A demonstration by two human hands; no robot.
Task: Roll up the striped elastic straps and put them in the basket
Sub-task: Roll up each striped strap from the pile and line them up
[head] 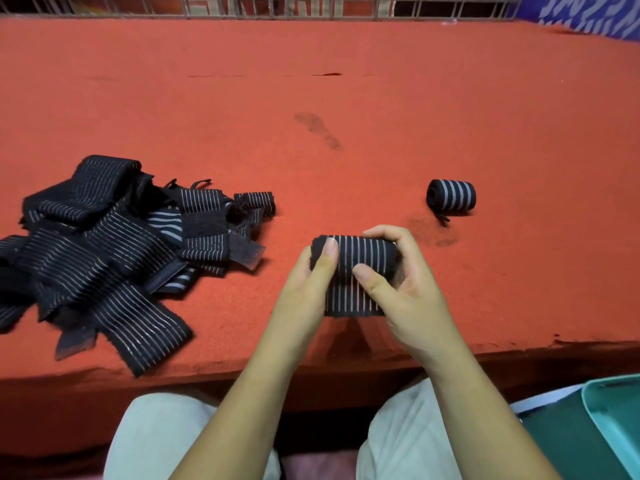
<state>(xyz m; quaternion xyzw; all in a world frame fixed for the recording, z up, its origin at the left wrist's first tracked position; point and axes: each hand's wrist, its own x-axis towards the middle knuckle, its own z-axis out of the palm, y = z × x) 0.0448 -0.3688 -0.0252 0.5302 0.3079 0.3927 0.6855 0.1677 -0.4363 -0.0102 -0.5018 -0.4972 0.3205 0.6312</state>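
Sprawling by the left front edge of the red felt table (346,98) is a heap of loose black white-striped elastic straps (104,244). Near the front edge's middle, the left hand (308,282) and right hand (405,282) clasp a half-rolled black striped strap (360,251). Further right rests a finished striped roll (452,197). A teal plastic basket (609,420) sits below the front right corner.

Both hands grip a half-rolled strap (353,268) over the red tabletop (346,133): left hand (308,282) at its left end, right hand (398,278) at its right, thumbs on top. Loose tail hangs toward the person. Pile (104,251) left; finished roll (450,197) right. Teal basket (606,420), lower right corner.
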